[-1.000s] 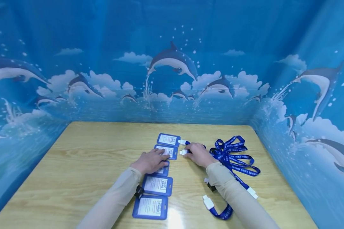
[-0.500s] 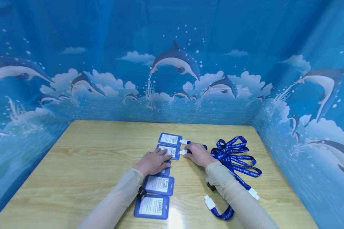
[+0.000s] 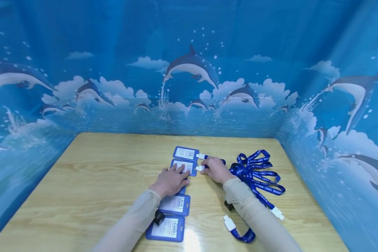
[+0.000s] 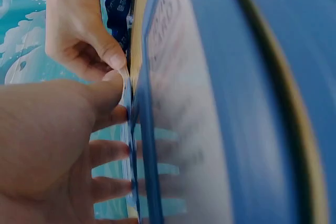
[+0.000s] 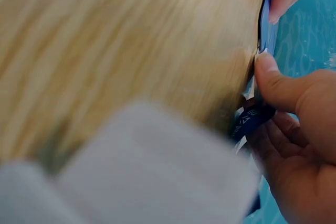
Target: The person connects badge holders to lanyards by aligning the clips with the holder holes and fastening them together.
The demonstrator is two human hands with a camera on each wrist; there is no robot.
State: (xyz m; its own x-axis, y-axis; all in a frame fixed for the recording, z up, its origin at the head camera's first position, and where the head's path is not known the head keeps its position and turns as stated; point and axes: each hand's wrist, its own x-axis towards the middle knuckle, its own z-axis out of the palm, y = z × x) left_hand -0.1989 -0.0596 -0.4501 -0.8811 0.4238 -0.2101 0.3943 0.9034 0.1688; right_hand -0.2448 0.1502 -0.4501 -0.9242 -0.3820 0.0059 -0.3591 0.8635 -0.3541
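Observation:
My left hand (image 3: pixel 170 180) lies with spread fingers on the second blue badge holder (image 3: pixel 193 173) from the back, fingertips on its card face. The third holder (image 3: pixel 183 190) is mostly under that hand. Between thumb and fingers, my right hand (image 3: pixel 216 169) pinches the white clip (image 3: pixel 200 168) of a blue lanyard at the second holder's slotted right edge. Whether the clip's tip is through the slot, I cannot tell. In the right wrist view, the thumb (image 5: pixel 270 74) presses at the holder's edge, and the printed lanyard strap (image 5: pixel 252 120) runs beneath it.
Behind, the farthest holder (image 3: pixel 186 153) has a lanyard clip (image 3: pixel 202 156) at its slot. Two more holders, one here (image 3: pixel 174 204) and one nearest (image 3: pixel 165 227), continue the column. Bundled blue lanyards (image 3: pixel 255 171) lie right; loose clips (image 3: pixel 229 223) point outward. A dolphin-print curtain (image 3: pixel 189 119) surrounds the table.
The white clip has moved left from a small gap to the second holder's edge, with my right hand. My left hand has shifted slightly right and its fingers are more spread.

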